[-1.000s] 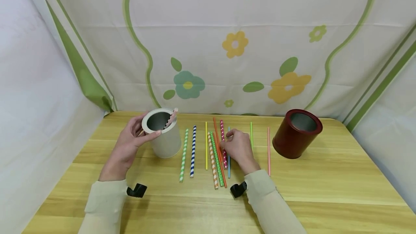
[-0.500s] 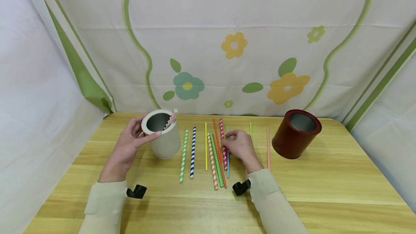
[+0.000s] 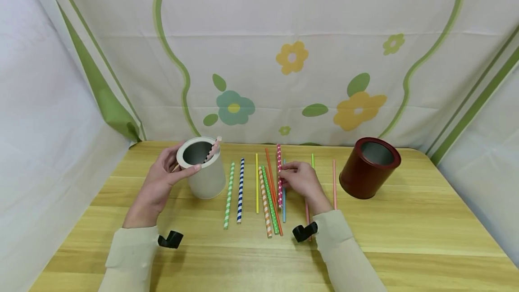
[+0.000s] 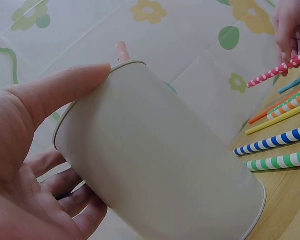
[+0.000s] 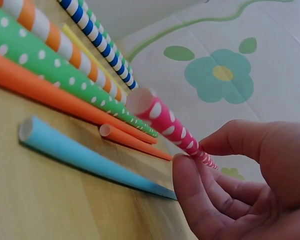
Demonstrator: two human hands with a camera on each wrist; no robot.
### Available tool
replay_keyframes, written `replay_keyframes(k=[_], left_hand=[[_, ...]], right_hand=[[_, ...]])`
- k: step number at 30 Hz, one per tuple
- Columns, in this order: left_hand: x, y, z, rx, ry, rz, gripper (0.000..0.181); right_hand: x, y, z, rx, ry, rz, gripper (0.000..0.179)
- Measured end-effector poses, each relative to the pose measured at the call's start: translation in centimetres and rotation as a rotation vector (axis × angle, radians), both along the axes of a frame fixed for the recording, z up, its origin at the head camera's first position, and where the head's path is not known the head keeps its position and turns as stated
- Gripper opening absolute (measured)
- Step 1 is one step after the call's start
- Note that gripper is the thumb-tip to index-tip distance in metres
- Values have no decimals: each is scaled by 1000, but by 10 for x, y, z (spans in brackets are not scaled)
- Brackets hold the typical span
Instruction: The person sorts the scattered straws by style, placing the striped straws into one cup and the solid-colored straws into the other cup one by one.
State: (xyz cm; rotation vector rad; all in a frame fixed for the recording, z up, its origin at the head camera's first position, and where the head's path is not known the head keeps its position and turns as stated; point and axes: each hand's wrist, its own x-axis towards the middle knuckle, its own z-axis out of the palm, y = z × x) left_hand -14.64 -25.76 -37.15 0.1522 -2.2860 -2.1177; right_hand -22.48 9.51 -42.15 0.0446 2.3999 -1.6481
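Note:
My left hand (image 3: 160,179) holds a white can (image 3: 207,179), thumb on its rim and fingers against its far left side. A pale pink straw with dark marks (image 3: 212,150) leans inside that can, its top above the rim. Between thumb and fingers, my right hand (image 3: 302,179) pinches a pink paper straw with white dots (image 5: 176,131), which hangs just above the table in the right wrist view. Beneath and beside it lie a light blue straw (image 5: 90,161), orange straws (image 5: 65,97) and a green dotted straw (image 5: 50,62).
A dark red can (image 3: 366,170) stands at the right. Also on the wooden table (image 3: 243,265) are an orange-striped straw (image 3: 265,202), a yellow one (image 3: 257,184), a blue-striped one (image 3: 241,190), a green-striped one (image 3: 229,195) and a pink one (image 3: 334,184). A flowered cloth (image 3: 259,71) hangs behind.
The right hand has picked up the pink dotted straw, which has risen off the table and turned straighter. The left hand and white can have stayed in place.

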Motion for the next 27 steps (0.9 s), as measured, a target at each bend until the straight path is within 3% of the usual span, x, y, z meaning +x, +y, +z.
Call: replay_keyframes(k=[8, 21, 27], left_hand=[[0, 0, -1, 12, 5, -5, 86], [1, -1, -1, 11, 0, -14, 85], [1, 0, -1, 13, 7, -13, 86]], right_hand=[[-2, 3, 1, -123, -37, 1, 35], [-4, 4, 2, -316, -4, -31, 34], [-1, -1, 11, -417, 49, -117, 31]])
